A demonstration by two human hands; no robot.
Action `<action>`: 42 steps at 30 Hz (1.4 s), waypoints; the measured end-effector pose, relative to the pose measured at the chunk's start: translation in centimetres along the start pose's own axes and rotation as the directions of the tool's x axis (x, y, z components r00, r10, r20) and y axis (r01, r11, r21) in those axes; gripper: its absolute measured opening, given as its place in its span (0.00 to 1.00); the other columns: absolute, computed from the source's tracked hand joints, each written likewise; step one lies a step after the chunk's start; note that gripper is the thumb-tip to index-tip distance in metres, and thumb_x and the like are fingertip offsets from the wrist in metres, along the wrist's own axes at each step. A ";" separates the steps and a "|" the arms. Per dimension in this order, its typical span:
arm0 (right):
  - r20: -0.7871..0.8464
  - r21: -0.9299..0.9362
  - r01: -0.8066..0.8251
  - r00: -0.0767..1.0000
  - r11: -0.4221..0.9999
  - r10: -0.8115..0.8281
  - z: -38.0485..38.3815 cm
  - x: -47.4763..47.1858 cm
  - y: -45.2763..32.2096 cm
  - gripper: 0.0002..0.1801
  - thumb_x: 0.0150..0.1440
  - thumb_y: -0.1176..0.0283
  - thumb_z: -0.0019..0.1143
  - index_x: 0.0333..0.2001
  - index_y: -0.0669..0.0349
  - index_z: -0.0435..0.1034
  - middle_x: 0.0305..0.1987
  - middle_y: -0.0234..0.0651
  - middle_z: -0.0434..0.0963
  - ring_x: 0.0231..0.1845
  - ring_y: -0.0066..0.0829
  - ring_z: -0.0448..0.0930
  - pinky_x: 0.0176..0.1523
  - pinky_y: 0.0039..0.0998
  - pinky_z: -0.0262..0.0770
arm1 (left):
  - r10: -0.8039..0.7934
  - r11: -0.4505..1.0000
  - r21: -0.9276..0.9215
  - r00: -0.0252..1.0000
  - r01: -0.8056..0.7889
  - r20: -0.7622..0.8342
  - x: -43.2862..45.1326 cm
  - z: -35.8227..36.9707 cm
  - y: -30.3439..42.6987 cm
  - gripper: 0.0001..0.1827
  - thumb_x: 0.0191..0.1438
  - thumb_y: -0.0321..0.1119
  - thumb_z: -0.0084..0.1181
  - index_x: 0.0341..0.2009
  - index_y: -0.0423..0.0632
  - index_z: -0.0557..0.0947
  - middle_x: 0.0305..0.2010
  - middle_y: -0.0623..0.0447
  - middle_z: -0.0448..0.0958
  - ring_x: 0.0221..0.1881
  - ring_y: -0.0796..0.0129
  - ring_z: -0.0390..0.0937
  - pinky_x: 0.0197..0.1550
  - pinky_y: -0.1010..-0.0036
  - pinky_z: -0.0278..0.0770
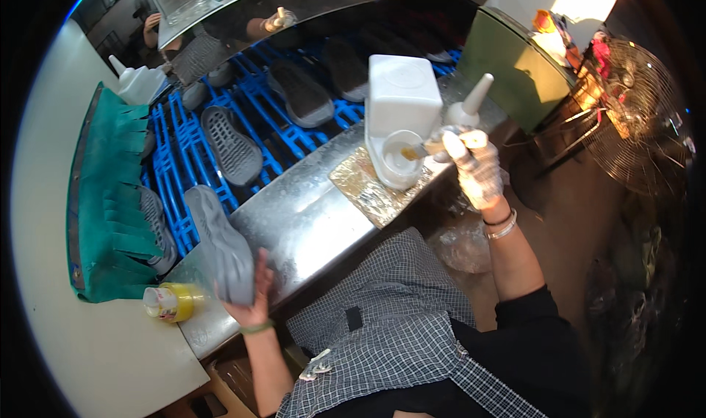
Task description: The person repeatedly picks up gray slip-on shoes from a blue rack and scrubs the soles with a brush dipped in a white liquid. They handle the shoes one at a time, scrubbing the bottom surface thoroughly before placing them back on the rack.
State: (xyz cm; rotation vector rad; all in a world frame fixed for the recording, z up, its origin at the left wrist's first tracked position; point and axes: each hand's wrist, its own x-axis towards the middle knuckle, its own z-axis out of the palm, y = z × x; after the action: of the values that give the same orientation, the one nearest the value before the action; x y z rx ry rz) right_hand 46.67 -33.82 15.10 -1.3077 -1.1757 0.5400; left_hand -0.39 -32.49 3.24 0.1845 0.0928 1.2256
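Note:
My left hand [256,296], bare with a green band at the wrist, holds the heel end of a grey shoe sole [226,247] over the metal ledge; its fingers are partly hidden behind it. In a white glove, my right hand [474,161] grips a brush [423,150] with its bristles at the mouth of a small clear cup. That cup belongs to a white plastic dispenser [402,95] standing on a foil-covered pad [356,180]. Beside the glove is a white nozzle bottle [466,106].
Blue conveyor slats [176,142] carry several soles, including a grey one with a honeycomb face [231,145]. A green strip curtain [116,197] hangs at the left. Yellow tape rolls [171,302] sit on the ledge's left end. A wire-cage fan [634,114] stands at the right.

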 end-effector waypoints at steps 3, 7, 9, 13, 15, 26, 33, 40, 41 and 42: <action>0.153 -0.296 0.032 0.988 0.955 0.014 0.2 2.2 -0.1 0.14 0.64 0.65 0.59 0.43 0.68 0.77 0.39 0.32 0.82 0.39 0.23 0.82 0.46 0.25 0.79 | -0.084 0.991 -0.105 0.995 0.089 0.052 -3.6 -0.3 -4.8 0.51 0.56 0.64 0.53 0.75 0.58 0.47 0.78 0.43 0.44 0.74 0.24 0.40 0.63 0.21 0.50; 0.245 -0.341 -0.029 0.962 0.940 0.119 1.1 3.6 2.2 0.17 0.61 0.62 0.62 0.37 0.69 0.80 0.37 0.33 0.81 0.37 0.25 0.80 0.45 0.29 0.76 | -0.124 0.954 -0.255 0.981 0.159 0.149 -6.1 0.7 -6.8 0.52 0.56 0.65 0.54 0.76 0.58 0.47 0.77 0.44 0.45 0.75 0.32 0.40 0.64 0.20 0.44; 0.294 -0.508 -0.013 0.937 0.861 0.188 1.2 3.7 1.8 0.16 0.62 0.63 0.62 0.39 0.68 0.78 0.35 0.34 0.82 0.39 0.24 0.81 0.44 0.28 0.78 | -0.132 0.941 -0.297 0.985 0.161 0.115 -7.0 0.0 -7.0 0.50 0.56 0.63 0.55 0.75 0.58 0.50 0.76 0.44 0.49 0.74 0.33 0.46 0.65 0.22 0.47; 0.183 -0.010 -0.171 0.968 0.985 0.170 -0.3 3.0 1.6 0.13 0.64 0.64 0.58 0.41 0.66 0.74 0.36 0.38 0.81 0.38 0.25 0.83 0.39 0.25 0.83 | -0.116 0.940 -0.314 0.991 0.130 0.063 -8.0 0.7 -7.0 0.48 0.55 0.61 0.57 0.74 0.56 0.54 0.73 0.42 0.55 0.69 0.35 0.57 0.61 0.25 0.58; 0.045 0.135 -0.165 0.986 0.977 0.160 -0.9 3.1 1.5 0.13 0.65 0.65 0.56 0.42 0.65 0.72 0.39 0.39 0.81 0.37 0.25 0.84 0.37 0.24 0.84 | -0.091 0.953 -0.285 0.994 0.106 0.066 -7.7 0.8 -7.4 0.47 0.56 0.60 0.57 0.73 0.56 0.55 0.72 0.40 0.56 0.66 0.34 0.61 0.57 0.27 0.66; 0.140 -0.002 -0.225 0.965 0.974 0.223 1.0 2.1 4.6 0.12 0.60 0.67 0.63 0.40 0.66 0.74 0.34 0.34 0.80 0.36 0.21 0.80 0.42 0.23 0.77 | -0.340 0.917 -0.224 0.940 0.330 -0.003 -4.0 2.9 -12.7 0.49 0.55 0.68 0.48 0.75 0.60 0.51 0.76 0.40 0.50 0.67 0.26 0.59 0.52 0.28 0.70; -0.119 0.614 -0.123 0.962 0.780 0.246 -1.1 2.7 1.9 0.15 0.64 0.66 0.57 0.47 0.67 0.70 0.40 0.41 0.80 0.38 0.32 0.84 0.38 0.25 0.85 | -0.307 0.935 -0.173 0.951 0.308 0.038 -3.6 3.2 -13.2 0.50 0.54 0.68 0.48 0.74 0.58 0.52 0.74 0.38 0.53 0.63 0.26 0.64 0.47 0.31 0.75; -0.191 0.429 -0.315 0.884 0.846 0.426 -2.2 -1.0 2.5 0.08 0.66 0.70 0.53 0.42 0.63 0.67 0.37 0.38 0.78 0.33 0.31 0.84 0.31 0.27 0.84 | -0.332 0.942 0.015 0.939 0.335 -0.086 -4.2 3.3 -14.4 0.49 0.55 0.68 0.44 0.74 0.56 0.52 0.73 0.38 0.55 0.60 0.29 0.69 0.42 0.34 0.79; -0.149 0.449 -0.386 0.857 0.806 0.494 -2.1 -1.6 3.4 0.08 0.65 0.70 0.54 0.42 0.63 0.67 0.38 0.38 0.78 0.32 0.30 0.83 0.30 0.27 0.84 | -0.332 0.942 0.024 0.937 0.336 -0.106 -4.3 3.2 -14.5 0.49 0.55 0.68 0.43 0.74 0.56 0.52 0.73 0.38 0.55 0.59 0.29 0.70 0.42 0.35 0.79; -0.093 0.627 -0.323 0.872 0.708 0.480 -1.3 -2.2 5.4 0.08 0.64 0.71 0.55 0.43 0.62 0.67 0.38 0.39 0.78 0.32 0.31 0.82 0.30 0.30 0.84 | -0.339 0.938 0.031 0.935 0.344 -0.103 -4.5 2.7 -14.6 0.48 0.55 0.68 0.42 0.74 0.55 0.52 0.73 0.38 0.55 0.61 0.30 0.69 0.44 0.34 0.79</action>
State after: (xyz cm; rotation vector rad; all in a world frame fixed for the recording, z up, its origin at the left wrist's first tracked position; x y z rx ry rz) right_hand 48.58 -34.90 9.56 -1.0278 -0.4213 0.9520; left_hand 12.03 -41.75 2.94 0.1443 0.2293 0.8838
